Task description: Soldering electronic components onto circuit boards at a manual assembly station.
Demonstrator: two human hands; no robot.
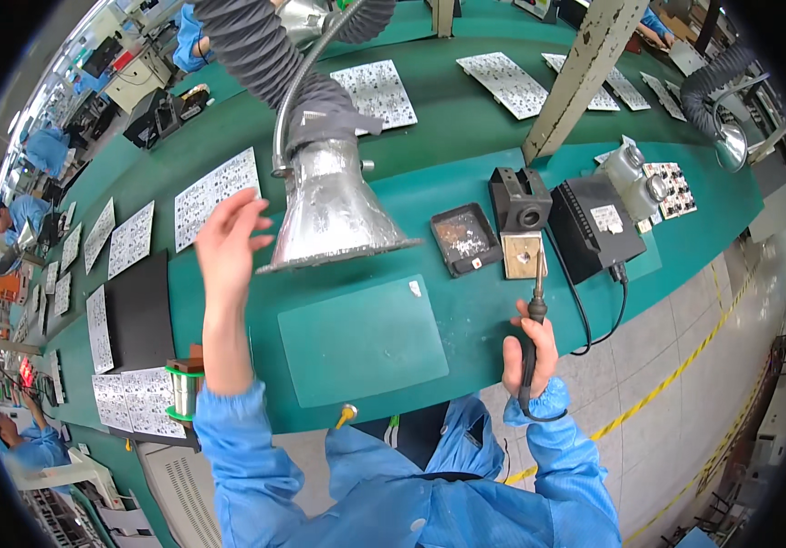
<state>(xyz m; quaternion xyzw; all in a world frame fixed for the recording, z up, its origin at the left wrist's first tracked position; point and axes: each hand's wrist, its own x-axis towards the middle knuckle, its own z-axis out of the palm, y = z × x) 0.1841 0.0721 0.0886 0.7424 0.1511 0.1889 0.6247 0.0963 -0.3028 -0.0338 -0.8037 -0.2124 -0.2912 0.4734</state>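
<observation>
My right hand is wrapped round the handle of a soldering iron. The iron's metal tip points away from me, at the right edge of a yellowish sponge in front of the black iron stand. From this angle I cannot tell whether tip and sponge touch. My left hand is raised, fingers apart and holding nothing visible. It is nearest to a white panel of printed circuit boards, left of the silver fume hood.
A black square tray sits left of the stand; a black soldering station box is at its right. A pale green mat lies before me. A solder wire spool stands front left. A post rises behind. Co-workers sit at left.
</observation>
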